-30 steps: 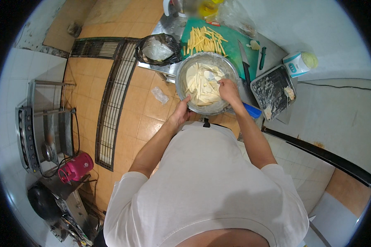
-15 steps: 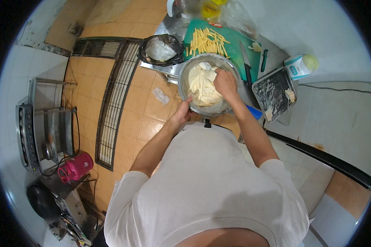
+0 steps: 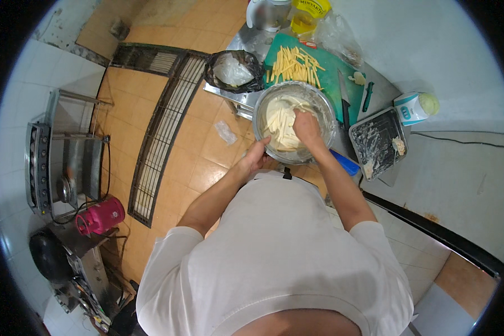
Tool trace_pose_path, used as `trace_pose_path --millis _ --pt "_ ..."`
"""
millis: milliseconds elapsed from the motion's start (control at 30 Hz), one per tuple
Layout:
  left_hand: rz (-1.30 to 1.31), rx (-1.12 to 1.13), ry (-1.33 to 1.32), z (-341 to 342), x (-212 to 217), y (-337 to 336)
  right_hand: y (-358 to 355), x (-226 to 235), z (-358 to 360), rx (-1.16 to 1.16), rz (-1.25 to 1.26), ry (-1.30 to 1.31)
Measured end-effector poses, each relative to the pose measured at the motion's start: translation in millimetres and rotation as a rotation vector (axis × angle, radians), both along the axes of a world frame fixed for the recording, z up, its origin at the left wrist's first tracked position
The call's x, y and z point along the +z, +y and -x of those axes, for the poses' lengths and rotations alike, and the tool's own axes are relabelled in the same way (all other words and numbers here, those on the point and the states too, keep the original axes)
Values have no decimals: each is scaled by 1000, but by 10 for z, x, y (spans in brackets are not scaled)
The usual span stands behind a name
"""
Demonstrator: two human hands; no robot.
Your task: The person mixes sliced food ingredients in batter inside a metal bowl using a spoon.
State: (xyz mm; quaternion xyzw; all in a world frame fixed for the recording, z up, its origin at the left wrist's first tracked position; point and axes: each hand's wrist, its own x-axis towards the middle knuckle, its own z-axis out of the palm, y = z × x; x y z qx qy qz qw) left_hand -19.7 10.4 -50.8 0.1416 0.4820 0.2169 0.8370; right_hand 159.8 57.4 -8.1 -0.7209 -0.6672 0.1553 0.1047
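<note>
A metal bowl (image 3: 331, 115) is held close to my body at the table's near edge. Pale sticks coated in creamy white batter (image 3: 279, 127) fill its middle, and smears cling to the inner wall. My left hand (image 3: 256, 157) is closed on the near left rim, thumb over the edge. Inside the bowl, my right hand (image 3: 308, 130) is closed with its fingertips down at the batter; whatever it grips is hidden. Just beyond the bowl, uncoated yellow cut sticks (image 3: 294, 65) lie piled on a green cutting board (image 3: 333, 84).
Right of the board are a knife (image 3: 345, 103), a green-handled tool (image 3: 368, 96) and a black tray (image 3: 378, 143) smeared with white. A black plastic bag (image 3: 253, 60) sits at the table's left corner. Behind stand a yellow package (image 3: 303, 23) and clear plastic (image 3: 341, 42).
My right hand has shifted within the bowl, and the white lump by its fingers no longer shows. My left hand keeps its hold on the rim. The whole view has shifted slightly.
</note>
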Motion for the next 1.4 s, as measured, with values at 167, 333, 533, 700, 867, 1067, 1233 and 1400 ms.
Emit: trace_pose_path --millis 167,333,533,700,867,1067,1233,1400 --pt "-12 62 -23 -26 49 7 -377 48 21 85 150 33" --pt "-41 17 13 -3 172 14 -511 293 -89 -15 145 35" --pt "-25 35 49 -40 130 14 -314 264 -336 -115 7 -54" --pt "-64 -23 33 -20 53 32 -241 45 -255 61 -20 59" --pt "-38 6 30 -9 117 7 -478 226 -29 75 55 100" --pt "7 79 -17 13 -11 14 -689 112 87 96 64 167" --pt "-7 88 4 -34 78 19 -509 -32 -80 61 29 41" --pt "-43 42 -16 0 16 23 -392 292 -287 -18 18 -59"
